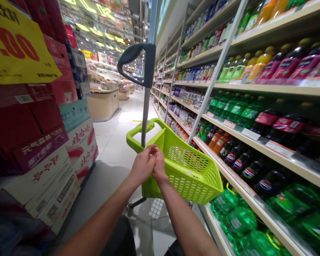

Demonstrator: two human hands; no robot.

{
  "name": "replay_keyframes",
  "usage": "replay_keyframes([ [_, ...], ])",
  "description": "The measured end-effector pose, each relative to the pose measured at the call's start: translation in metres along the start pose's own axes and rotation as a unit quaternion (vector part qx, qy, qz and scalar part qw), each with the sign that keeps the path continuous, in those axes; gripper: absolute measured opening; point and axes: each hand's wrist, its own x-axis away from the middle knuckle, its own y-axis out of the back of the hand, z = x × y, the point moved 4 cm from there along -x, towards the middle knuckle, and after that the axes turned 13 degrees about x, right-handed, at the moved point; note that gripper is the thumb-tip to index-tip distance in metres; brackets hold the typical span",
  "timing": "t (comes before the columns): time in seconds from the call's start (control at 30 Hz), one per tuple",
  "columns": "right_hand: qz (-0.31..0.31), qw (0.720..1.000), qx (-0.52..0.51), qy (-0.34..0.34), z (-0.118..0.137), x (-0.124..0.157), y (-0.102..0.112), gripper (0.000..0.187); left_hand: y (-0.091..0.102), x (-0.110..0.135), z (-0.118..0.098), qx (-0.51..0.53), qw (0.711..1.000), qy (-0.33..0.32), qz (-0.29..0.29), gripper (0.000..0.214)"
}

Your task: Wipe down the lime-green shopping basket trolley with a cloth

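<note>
A: A brightly lit shop aisle is stretching ahead, its tiled floor (104,185) running between stacked boxes (48,179) on the left and a drinks shelf rack (217,71) on the right; where is the basket standing?

B: The green basket (147,188) is sitting upright on a wheeled frame just ahead of the person, its far right corner reaching close to the shelf rack; a grey pull handle (149,67) is rising above its left end.

A: And how far along is everything looking?

B: The handle is standing raised and the basket is waiting within reach, so I am judging that much as done; the green bottles (238,218) are lying on the lowest shelf, and no bottle is showing in the hands; how much is left, I cannot tell.

A: How are the hands posing?

B: The left hand (144,164) and right hand (159,166) are pressing together, fingers curling, in front of the basket's near side; whether they are touching it or pinching something small, I cannot tell; the left forearm (104,213) and right forearm (184,217) are slanting inward from below, meeting at the hands in a narrow peak.
</note>
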Motion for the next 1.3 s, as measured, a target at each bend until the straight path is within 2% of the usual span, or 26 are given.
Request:
replay_keyframes([
  [0.07,0.004,1.000,0.024,0.001,-0.010,0.010,0.004,0.036,-0.005,-0.013,0.019,-0.123,0.992,-0.029,0.006,0.037],
  [0.13,0.005,0.998,0.062,-0.005,-0.035,0.033,0.019,0.038,-0.013,-0.019,0.040,-0.225,0.969,-0.084,0.053,0.040],
  [0.23,-0.020,0.993,0.107,-0.046,-0.078,0.070,0.046,0.041,-0.019,-0.015,0.062,-0.283,0.939,-0.155,0.115,0.042],
  [0.3,-0.028,0.990,0.117,-0.067,-0.088,0.079,0.051,0.041,-0.018,-0.011,0.066,-0.294,0.934,-0.164,0.117,0.043],
  [0.37,-0.021,0.991,0.114,-0.066,-0.075,0.070,0.041,0.043,-0.017,-0.010,0.066,-0.286,0.938,-0.157,0.114,0.044],
  [0.5,0.002,0.997,0.075,-0.035,-0.017,0.028,0.005,0.046,-0.015,-0.011,0.064,-0.238,0.954,-0.141,0.113,0.047],
  [0.57,0.006,0.998,0.060,-0.030,-0.001,0.018,-0.001,0.046,-0.013,-0.010,0.066,-0.212,0.960,-0.142,0.116,0.047],
  [0.63,0.013,0.998,0.058,-0.020,-0.004,0.023,0.002,0.047,-0.009,-0.010,0.067,-0.184,0.965,-0.144,0.118,0.049],
  [0.7,0.018,0.997,0.068,-0.014,-0.020,0.037,0.013,0.049,0.002,-0.012,0.069,-0.148,0.975,-0.131,0.098,0.053],
  [0.73,0.019,0.997,0.074,-0.017,-0.030,0.045,0.019,0.049,0.010,-0.015,0.070,-0.132,0.982,-0.116,0.069,0.055],
  [0.8,0.018,0.996,0.085,-0.032,-0.046,0.054,0.028,0.048,0.030,-0.025,0.072,-0.126,0.989,-0.066,-0.027,0.059],
  [0.83,0.019,0.995,0.086,-0.038,-0.048,0.053,0.030,0.047,0.040,-0.030,0.074,-0.142,0.987,-0.037,-0.067,0.059],
  [0.87,0.022,0.995,0.084,-0.042,-0.046,0.049,0.028,0.046,0.047,-0.036,0.076,-0.171,0.982,-0.014,-0.081,0.058],
  [0.93,0.028,0.997,0.068,-0.038,-0.028,0.032,0.019,0.044,0.050,-0.045,0.079,-0.241,0.970,-0.001,-0.029,0.053],
  [1.0,0.033,0.998,0.050,-0.022,0.002,0.008,0.005,0.043,0.044,-0.048,0.081,-0.294,0.954,-0.025,0.057,0.049],
  [1.03,0.033,0.998,0.045,-0.015,0.017,-0.003,-0.001,0.042,0.042,-0.047,0.081,-0.310,0.947,-0.038,0.077,0.049],
  [1.13,0.024,0.999,0.041,-0.006,0.043,-0.018,-0.010,0.037,0.040,-0.042,0.081,-0.333,0.938,-0.055,0.075,0.049],
  [1.2,0.021,0.999,0.040,0.008,0.037,-0.009,-0.006,0.037,0.040,-0.038,0.081,-0.338,0.936,-0.059,0.075,0.049],
  [1.3,0.019,0.998,0.054,0.002,-0.001,0.025,0.011,0.040,0.041,-0.035,0.079,-0.342,0.935,-0.056,0.074,0.051],
])
